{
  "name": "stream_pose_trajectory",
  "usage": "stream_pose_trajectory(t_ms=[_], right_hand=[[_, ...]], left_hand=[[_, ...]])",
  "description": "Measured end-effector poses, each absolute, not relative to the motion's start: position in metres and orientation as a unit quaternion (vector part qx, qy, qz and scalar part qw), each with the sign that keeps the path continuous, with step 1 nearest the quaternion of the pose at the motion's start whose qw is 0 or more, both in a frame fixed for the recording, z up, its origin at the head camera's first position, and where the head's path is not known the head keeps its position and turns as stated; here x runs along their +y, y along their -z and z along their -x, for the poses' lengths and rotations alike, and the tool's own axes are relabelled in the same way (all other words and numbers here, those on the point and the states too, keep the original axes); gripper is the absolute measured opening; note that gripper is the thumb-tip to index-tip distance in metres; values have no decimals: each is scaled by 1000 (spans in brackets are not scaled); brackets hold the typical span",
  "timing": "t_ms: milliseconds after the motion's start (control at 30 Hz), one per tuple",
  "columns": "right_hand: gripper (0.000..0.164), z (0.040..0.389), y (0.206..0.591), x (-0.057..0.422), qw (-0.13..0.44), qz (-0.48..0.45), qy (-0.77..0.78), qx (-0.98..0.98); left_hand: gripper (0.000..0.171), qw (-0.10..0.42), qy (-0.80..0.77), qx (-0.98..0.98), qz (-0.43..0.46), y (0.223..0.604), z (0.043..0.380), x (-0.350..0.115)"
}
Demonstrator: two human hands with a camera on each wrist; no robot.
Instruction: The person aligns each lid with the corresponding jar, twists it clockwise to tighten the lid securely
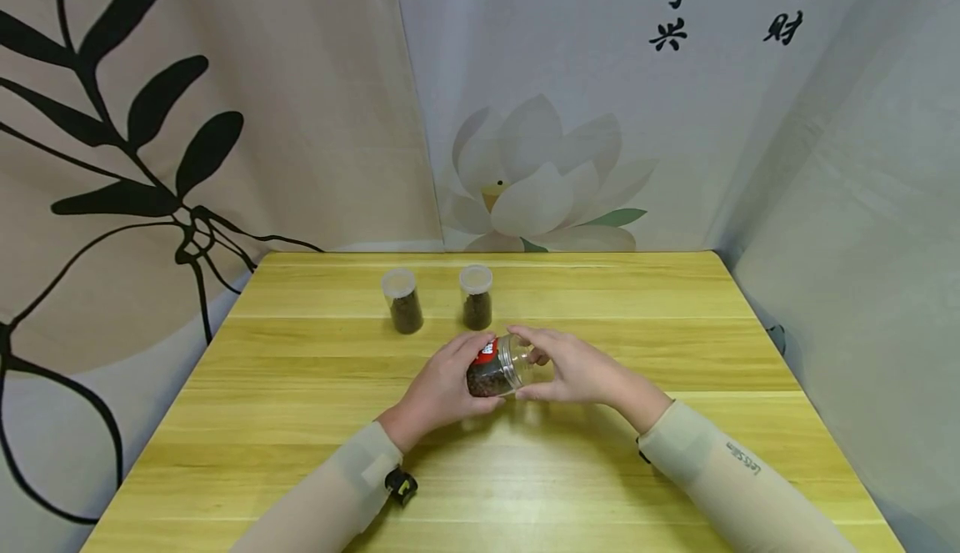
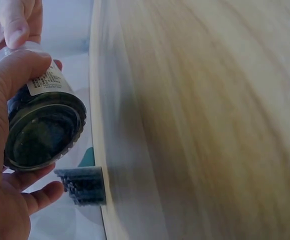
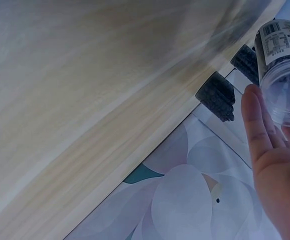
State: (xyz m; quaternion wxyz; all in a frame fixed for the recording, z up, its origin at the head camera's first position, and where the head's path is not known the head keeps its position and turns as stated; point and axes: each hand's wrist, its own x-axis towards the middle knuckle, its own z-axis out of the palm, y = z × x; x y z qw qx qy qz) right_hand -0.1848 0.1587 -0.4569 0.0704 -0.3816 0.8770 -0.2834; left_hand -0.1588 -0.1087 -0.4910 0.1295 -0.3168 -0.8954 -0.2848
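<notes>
A clear jar [image 1: 489, 376] of dark granules, with a red label on its side, is held tilted nearly sideways over the table. My left hand [image 1: 448, 379] grips its body, thumb on the upper side and fingers beneath. The dark ridged base [image 2: 46, 131] shows in the left wrist view, beside a white printed label [image 2: 50, 82]. My right hand [image 1: 573, 368] holds the clear mouth end between thumb and fingers. In the right wrist view that clear round end [image 3: 285, 95] faces the right palm; whether a lid covers it is hard to tell.
Two smaller clear containers with pale tops and dark contents, a left one [image 1: 403, 303] and a right one [image 1: 476, 299], stand upright behind the hands. The wooden table [image 1: 300, 419] ends at a printed cloth backdrop [image 1: 337, 119]. A side curtain [image 1: 855, 244] hangs at right.
</notes>
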Motion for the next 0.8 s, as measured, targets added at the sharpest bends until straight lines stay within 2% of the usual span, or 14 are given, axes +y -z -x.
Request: stream_pose_trajectory(t_ms=[200,467,667,800], right_hand=[[95,185,457,159,79,378,283,878],[107,183,456,157,36,405,249,879],[95,183,458,156,-2,428,248,869],[92,183,457,156,-7,433,256,864]], left_hand=[[93,127,284,-896,317,491,159,-109],[92,127,294,-894,314,492,160,-110],[93,114,307,-891,313,492,161,-111],[93,109,313,-889,315,492,160,-111]])
